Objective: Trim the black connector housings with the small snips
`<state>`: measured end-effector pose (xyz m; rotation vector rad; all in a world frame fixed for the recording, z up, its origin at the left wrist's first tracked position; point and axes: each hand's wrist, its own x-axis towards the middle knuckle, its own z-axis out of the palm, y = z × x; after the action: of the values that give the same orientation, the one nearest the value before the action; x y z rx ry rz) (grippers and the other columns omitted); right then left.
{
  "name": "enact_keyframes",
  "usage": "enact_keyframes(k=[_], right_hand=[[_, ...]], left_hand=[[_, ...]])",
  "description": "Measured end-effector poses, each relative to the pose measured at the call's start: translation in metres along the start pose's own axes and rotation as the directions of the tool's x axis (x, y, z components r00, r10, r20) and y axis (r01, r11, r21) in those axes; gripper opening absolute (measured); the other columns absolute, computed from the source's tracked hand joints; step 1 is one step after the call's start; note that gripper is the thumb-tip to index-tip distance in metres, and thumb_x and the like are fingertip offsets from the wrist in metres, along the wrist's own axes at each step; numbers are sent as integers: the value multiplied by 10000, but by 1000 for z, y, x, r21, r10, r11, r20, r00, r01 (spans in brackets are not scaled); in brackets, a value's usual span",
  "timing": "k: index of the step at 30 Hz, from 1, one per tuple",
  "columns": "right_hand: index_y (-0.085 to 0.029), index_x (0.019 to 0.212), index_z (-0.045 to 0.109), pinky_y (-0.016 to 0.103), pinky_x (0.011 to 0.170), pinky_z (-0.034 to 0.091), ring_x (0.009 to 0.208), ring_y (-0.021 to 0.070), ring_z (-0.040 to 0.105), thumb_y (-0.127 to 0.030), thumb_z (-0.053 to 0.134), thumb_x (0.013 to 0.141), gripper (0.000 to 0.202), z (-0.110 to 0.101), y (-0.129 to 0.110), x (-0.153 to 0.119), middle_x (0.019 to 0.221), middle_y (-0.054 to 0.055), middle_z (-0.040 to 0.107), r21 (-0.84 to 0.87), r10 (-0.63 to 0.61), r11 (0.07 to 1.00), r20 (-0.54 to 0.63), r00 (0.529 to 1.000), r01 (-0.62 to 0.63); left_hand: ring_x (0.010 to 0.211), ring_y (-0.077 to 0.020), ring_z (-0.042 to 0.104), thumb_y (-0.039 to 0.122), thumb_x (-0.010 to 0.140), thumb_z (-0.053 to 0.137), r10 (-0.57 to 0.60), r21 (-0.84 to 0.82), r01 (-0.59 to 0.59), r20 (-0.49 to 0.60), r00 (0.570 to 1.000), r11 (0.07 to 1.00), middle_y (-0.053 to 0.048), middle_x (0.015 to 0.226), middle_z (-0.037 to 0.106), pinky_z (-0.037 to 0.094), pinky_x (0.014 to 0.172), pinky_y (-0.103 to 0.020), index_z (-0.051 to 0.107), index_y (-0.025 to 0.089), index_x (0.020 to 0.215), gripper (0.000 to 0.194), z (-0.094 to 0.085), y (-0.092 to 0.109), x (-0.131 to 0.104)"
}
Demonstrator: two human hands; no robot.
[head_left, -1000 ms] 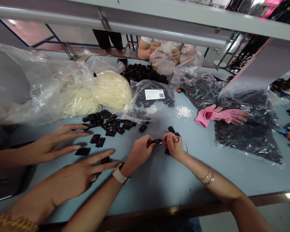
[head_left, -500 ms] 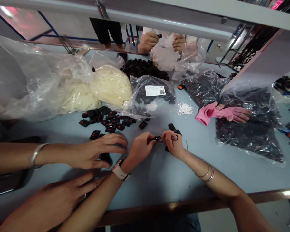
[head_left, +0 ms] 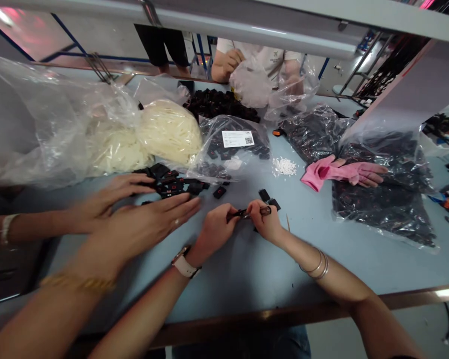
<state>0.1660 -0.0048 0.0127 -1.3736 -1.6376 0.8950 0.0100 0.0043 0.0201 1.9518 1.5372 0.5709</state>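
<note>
Left hand (head_left: 219, 224) pinches a black part (head_left: 240, 213); right hand (head_left: 264, 219) grips a tool (head_left: 265, 211).

The left thumb and fingers are closed on the part, which sits between the hands over the table (head_left: 269, 279); the right fingers wrap the tool, its metal end at the part, though whether they touch is too small to tell. The tool could slip and nick the left fingertips, since they sit so near its end; a weak pinch could let the part twist or drop. The forearms slant inward from the lower edge, fingertips nearly meeting, the right elbow bent outward. A co-worker's blurred hand (head_left: 149, 227) lies just left of the left hand, so a bump might jog the pinch. Farther out lie black pieces (head_left: 172, 184) and white bits (head_left: 284, 167).
</note>
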Motion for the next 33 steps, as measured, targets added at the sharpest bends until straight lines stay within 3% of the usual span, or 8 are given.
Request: enact_keyframes(k=[7, 22, 33], right_hand=[[-186, 728, 541, 187, 407, 362, 407, 71, 465, -472, 283, 922, 431, 7, 14, -2, 554, -22, 508, 218, 85, 975, -143, 986, -52], [-204, 704, 527, 207, 425, 333, 466, 102, 478, -462, 273, 927, 425, 0, 4, -1, 522, -13, 495, 19, -1, 1000, -42, 999, 2], [-203, 726, 534, 206, 438, 363, 457, 99, 498, -473, 257, 929, 437, 2, 10, -3, 548, -13, 508, 49, 17, 999, -60, 998, -14]], left_hand=[[685, -175, 588, 162, 750, 569, -1, -34, 1, 8, 1000, 999, -29, 735, 656, 423, 646, -303, 564, 197, 711, 52, -8, 2, -1], [682, -160, 602, 156, 766, 580, -4, -25, 4, 4, 1000, 1000, -12, 725, 654, 414, 626, -269, 565, 185, 710, 65, -5, 1, -1], [682, -157, 606, 181, 770, 593, 6, 15, -6, -4, 1000, 1000, -13, 732, 663, 411, 624, -261, 570, 185, 719, 56, -5, 0, -1]])
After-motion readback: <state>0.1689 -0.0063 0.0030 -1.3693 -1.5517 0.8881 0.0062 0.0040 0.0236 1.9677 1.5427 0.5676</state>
